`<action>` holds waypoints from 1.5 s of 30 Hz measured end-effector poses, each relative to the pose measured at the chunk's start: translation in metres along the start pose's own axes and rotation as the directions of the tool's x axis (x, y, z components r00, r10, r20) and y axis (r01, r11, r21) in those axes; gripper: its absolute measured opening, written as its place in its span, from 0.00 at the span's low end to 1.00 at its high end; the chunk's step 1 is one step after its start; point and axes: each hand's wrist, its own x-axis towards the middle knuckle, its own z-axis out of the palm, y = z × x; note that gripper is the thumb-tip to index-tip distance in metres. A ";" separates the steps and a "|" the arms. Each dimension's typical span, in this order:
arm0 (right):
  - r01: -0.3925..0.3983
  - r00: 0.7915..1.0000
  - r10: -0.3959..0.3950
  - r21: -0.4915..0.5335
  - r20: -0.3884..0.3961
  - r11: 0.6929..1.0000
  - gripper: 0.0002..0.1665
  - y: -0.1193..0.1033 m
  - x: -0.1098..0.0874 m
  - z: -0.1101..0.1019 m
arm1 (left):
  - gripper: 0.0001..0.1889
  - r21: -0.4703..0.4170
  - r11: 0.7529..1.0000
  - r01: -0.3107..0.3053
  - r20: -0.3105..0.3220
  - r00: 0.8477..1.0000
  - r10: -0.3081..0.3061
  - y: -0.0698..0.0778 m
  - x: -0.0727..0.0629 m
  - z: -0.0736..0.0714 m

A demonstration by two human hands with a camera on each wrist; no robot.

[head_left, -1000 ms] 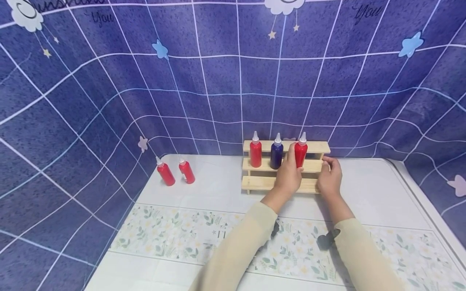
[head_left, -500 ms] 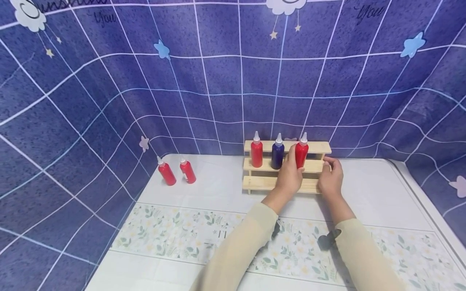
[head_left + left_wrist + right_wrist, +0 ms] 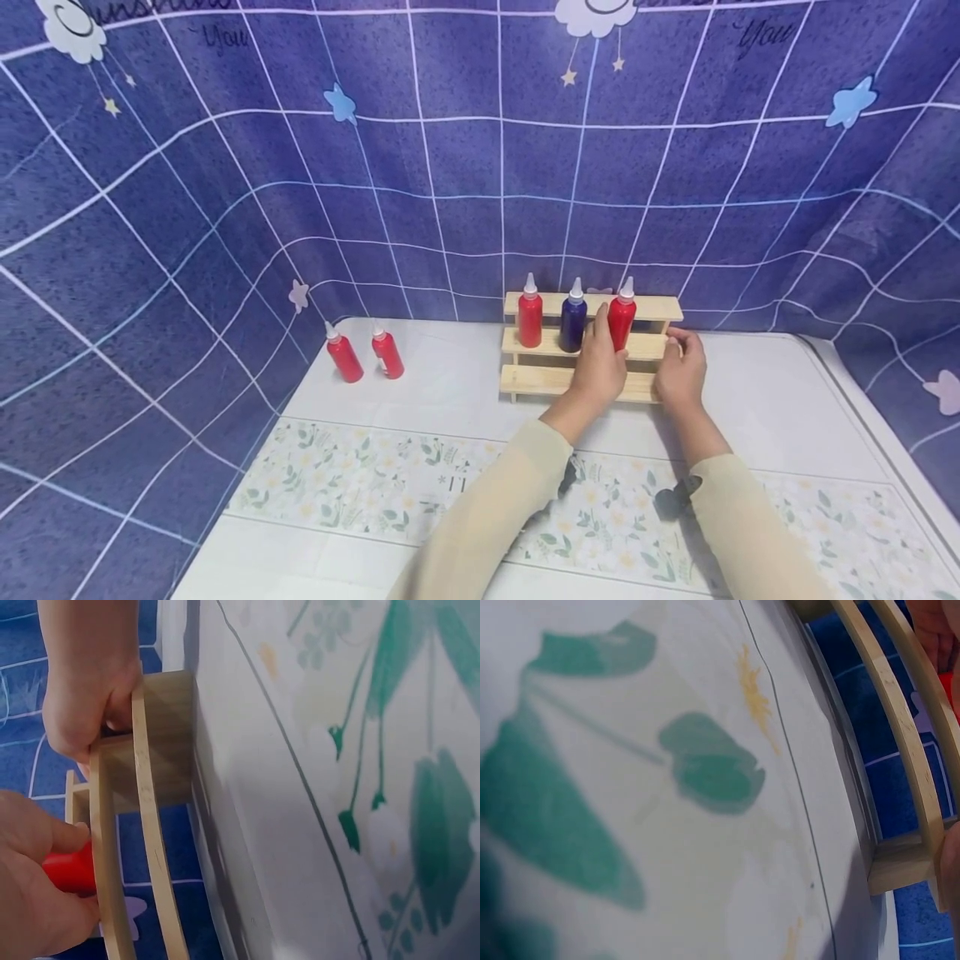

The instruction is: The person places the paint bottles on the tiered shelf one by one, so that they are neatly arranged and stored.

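Note:
A three-step wooden rack [image 3: 542, 380] stands against the back curtain. My left hand [image 3: 598, 371] grips a red bottle [image 3: 622, 318] with a white pointed cap, upright at the right part of the middle step. In the left wrist view the fingers and thumb pinch this red bottle [image 3: 71, 871] from both sides. My right hand [image 3: 682, 373] holds the right end of the rack; its fingertips are partly hidden behind the wood. Left of the held bottle, a dark blue bottle [image 3: 573, 325] and another red bottle [image 3: 529, 322] stand upright on the middle step.
Two more red bottles, one at the far left [image 3: 345, 358] and one beside it [image 3: 387, 354], stand on the white table [image 3: 450, 367]. A floral strip [image 3: 337, 475] crosses the table. A blue gridded curtain [image 3: 450, 225] encloses the back and sides.

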 end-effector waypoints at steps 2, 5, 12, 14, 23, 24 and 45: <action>-0.001 1.000 0.001 0.001 -0.003 1.000 0.22 0.000 -0.001 0.001 | 0.48 0.001 1.000 -0.010 0.007 1.000 0.010 -0.001 -0.001 0.000; 0.001 1.000 -0.001 0.002 -0.006 1.000 0.21 0.000 -0.001 0.002 | 0.48 -0.011 1.000 0.001 0.014 1.000 -0.001 0.000 -0.003 0.000; 0.017 1.000 -0.017 0.003 -0.018 1.000 0.20 0.001 -0.001 0.002 | 0.48 -0.055 0.998 0.027 0.024 0.999 -0.025 0.003 -0.008 -0.003; 0.014 1.000 -0.014 -0.002 -0.015 1.000 0.21 0.001 -0.001 0.002 | 0.49 -0.063 0.998 0.030 0.033 0.999 -0.028 0.004 -0.011 -0.005; -0.006 1.000 0.006 -0.014 0.008 1.000 0.22 0.000 -0.003 -0.002 | 0.50 -0.102 0.992 0.073 0.119 0.991 -0.061 0.007 -0.024 -0.015; -0.005 1.000 0.005 -0.013 0.007 1.000 0.22 0.000 -0.003 -0.002 | 0.50 -0.097 0.992 0.079 0.126 0.990 -0.066 0.007 -0.025 -0.016; 0.005 1.000 -0.005 -0.011 -0.004 1.000 0.22 0.000 -0.001 0.000 | 0.48 -0.053 0.985 0.165 0.269 0.952 -0.145 0.009 -0.046 -0.042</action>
